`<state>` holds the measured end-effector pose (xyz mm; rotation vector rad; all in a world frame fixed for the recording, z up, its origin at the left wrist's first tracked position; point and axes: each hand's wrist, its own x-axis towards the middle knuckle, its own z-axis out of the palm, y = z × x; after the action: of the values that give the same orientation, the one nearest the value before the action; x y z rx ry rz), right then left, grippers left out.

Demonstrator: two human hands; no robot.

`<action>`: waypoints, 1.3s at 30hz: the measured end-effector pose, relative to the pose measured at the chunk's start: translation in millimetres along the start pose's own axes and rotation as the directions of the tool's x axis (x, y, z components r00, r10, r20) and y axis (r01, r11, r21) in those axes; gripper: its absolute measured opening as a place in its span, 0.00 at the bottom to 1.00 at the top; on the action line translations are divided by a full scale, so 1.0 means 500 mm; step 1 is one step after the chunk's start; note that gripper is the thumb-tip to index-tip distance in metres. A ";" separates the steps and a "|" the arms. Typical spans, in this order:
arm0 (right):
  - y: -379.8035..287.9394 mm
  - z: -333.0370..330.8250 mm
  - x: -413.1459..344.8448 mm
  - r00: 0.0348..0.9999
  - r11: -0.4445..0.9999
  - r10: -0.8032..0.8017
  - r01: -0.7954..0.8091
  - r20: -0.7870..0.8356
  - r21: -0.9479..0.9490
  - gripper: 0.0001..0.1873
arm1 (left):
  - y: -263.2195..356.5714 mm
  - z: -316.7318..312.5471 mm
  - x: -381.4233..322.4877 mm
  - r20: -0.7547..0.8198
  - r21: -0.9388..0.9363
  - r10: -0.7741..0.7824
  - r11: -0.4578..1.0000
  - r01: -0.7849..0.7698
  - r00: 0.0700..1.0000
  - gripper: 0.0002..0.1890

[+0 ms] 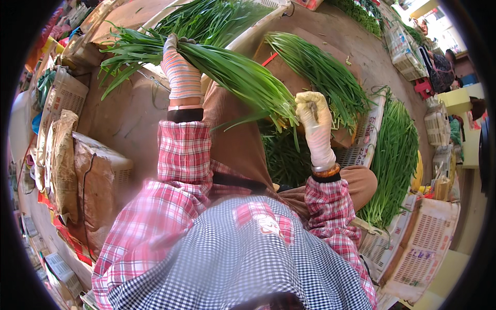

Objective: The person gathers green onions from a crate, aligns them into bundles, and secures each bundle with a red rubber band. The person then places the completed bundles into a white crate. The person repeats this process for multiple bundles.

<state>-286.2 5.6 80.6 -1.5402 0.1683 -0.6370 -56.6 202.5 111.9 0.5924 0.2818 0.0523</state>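
My left hand (181, 71), in a striped knit glove, grips a bunch of garlic chives (236, 73) around its leafy part. The leaf tips fan out to the left, and the pale cut ends point right, over my knee. Beside those ends is my right hand (314, 112), in a pale, stained glove with its fingers curled. Whether it pinches any stems cannot be made out. A second bunch of garlic chives (319, 73) lies beyond it on a brown board (345, 64). Dark green leaves (285, 155) lie low between my legs.
Ahead, a white plastic crate (257, 29) holds more garlic chives. Another heap of chives (397, 155) fills a crate at my right. Stacked crates (422, 244) stand at the lower right; a paper-wrapped crate (97, 174) is at my left. A person (441, 71) is far off at the upper right.
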 end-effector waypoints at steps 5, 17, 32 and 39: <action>0.001 -0.002 0.007 0.918 0.567 -0.297 0.392 0.264 -0.724 0.11 | -0.011 0.005 0.004 -0.002 -0.006 0.003 1.000 -0.003 1.000 0.12; -0.025 -0.002 0.013 0.862 0.312 -0.315 0.489 0.397 -0.815 0.07 | -0.002 0.002 0.002 -0.032 -0.048 0.039 0.998 -0.040 0.999 0.10; 0.042 -0.200 -0.122 0.836 0.366 0.547 -0.195 0.041 -0.910 0.35 | -0.004 -0.082 0.035 -0.031 -0.082 -0.045 0.996 0.042 0.999 0.10; 0.025 -0.053 -0.032 0.825 0.851 0.526 -0.515 0.208 -0.107 0.20 | -0.010 -0.091 0.045 0.000 -0.078 -0.044 0.996 0.044 0.999 0.12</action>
<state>-309.0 -10.9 62.3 -1.5094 0.4144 -0.0157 -47.6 226.0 67.6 0.5079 0.2930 0.0209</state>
